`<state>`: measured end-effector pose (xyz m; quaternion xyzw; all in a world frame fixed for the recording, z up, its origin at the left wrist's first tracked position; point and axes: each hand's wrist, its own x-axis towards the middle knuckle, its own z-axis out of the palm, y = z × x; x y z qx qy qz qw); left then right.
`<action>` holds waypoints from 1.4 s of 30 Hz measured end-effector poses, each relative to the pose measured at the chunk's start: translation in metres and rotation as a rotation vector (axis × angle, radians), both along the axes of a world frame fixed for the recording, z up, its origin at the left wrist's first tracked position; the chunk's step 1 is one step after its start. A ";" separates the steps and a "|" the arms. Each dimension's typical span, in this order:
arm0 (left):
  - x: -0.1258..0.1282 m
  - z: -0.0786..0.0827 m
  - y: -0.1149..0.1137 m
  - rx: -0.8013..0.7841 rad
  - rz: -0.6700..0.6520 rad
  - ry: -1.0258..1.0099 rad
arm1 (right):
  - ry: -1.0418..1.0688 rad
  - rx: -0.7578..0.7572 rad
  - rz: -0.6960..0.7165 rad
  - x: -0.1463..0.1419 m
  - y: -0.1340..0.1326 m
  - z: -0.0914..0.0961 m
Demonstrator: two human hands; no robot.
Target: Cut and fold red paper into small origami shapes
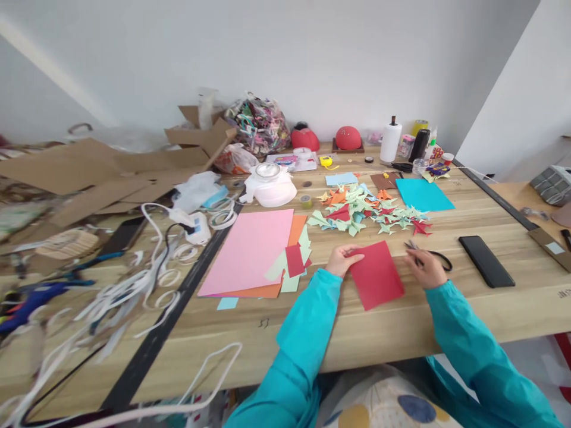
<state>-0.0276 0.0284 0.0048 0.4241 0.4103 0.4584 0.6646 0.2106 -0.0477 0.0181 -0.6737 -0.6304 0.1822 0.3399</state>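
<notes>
A red sheet of paper [377, 275] lies flat on the wooden table [383, 333] in front of me. My left hand [342, 259] pinches its upper left corner. To the sheet's right, my right hand [427, 267] closes on black-handled scissors [435, 257] that rest on the table. Behind the sheet is a pile of small folded paper shapes [368, 212] in green, orange and red. Both my sleeves are teal.
Pink and orange sheets [252, 252] with paper scraps lie to the left, a blue sheet [423, 194] at the back right. A black phone [486, 261] rests at the right. A white lidded container [270, 185], cardboard [111, 172] and white cords [134, 291] crowd the left.
</notes>
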 end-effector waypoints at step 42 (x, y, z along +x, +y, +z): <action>-0.092 0.020 -0.070 0.896 -0.217 0.469 | 0.767 -0.555 0.180 -0.093 0.006 0.006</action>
